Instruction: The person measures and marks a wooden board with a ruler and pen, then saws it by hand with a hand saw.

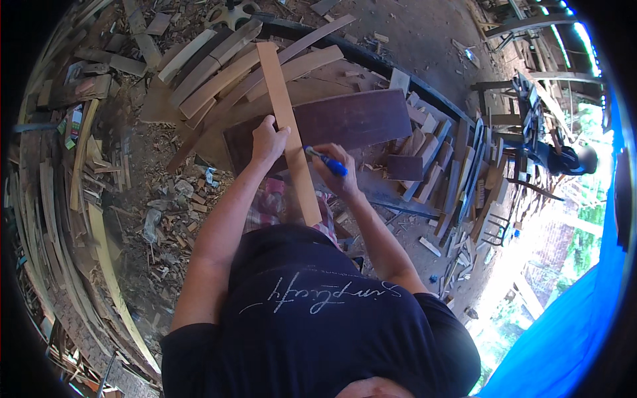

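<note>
A long, flat strip of light brown wood [281, 109] slants from the far middle down to my lap. My left hand [269, 140] grips its left edge near the middle, with the thumb on top. Against the strip's right edge, my right hand [337, 174] is closed on a stubby blue pen-like tool [334, 164], whose narrow end points at the wood. The exact kind of this tool is too small to tell. Beneath the strip lies a wide dark brown board [355, 123].
Curved wooden pieces [222, 83] are heaped at the far left, and cut blocks [428, 156] are piled on the right. Long planks [63, 225] line the left side. Wood scraps [189, 199] litter the ground. A person [564, 159] is at the far right, near a blue tarp [564, 331].
</note>
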The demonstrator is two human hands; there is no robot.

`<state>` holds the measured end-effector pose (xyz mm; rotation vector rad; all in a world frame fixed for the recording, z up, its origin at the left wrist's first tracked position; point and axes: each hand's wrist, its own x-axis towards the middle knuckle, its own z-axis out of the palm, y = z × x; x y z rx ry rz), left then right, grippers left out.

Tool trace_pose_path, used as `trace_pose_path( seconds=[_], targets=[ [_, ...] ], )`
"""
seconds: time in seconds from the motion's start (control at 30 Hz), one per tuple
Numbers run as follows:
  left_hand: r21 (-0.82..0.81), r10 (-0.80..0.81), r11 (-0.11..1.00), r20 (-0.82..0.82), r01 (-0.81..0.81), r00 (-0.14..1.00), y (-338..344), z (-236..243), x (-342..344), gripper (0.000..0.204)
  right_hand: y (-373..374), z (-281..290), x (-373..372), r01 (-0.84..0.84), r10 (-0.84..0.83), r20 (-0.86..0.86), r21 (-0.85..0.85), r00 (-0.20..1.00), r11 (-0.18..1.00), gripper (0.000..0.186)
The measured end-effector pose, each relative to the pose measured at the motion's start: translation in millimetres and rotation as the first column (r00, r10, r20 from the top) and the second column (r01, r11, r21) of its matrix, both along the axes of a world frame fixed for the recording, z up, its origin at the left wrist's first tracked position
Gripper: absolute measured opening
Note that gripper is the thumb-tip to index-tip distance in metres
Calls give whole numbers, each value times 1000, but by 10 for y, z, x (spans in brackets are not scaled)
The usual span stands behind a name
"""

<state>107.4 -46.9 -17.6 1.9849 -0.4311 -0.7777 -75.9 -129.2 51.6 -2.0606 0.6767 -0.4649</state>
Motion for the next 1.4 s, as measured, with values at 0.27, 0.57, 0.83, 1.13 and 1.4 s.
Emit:
trace_pose_path(
  seconds=[0.27, 0.57, 0.83, 1.13, 1.4],
  targets=[
    [-58, -39, 998, -21, 38, 999, 104, -132, 80, 28, 351, -55, -711, 10, 9, -183, 103, 983, 995, 26],
    [-349, 307, 835, -346, -425, 887, 988, 283, 804, 29, 410, 44, -987, 248, -190, -191, 355, 963, 901, 27],
    [-334, 423, 839, -96, -430, 901, 1829, 405, 2084, 33, 407, -85, -1157, 242, -195, -170, 327, 966, 913, 22],
    [42, 173, 975, 469, -217, 866, 1095, 402, 2306, 30, 316, 15, -1082, 273, -230, -186, 253, 955, 928, 22],
    [44, 156, 969, 651, -243, 742, 629, 102, 2883, 26, 363, 53, -1400, 409, -359, -272, 156, 893, 899, 21]
  ],
)
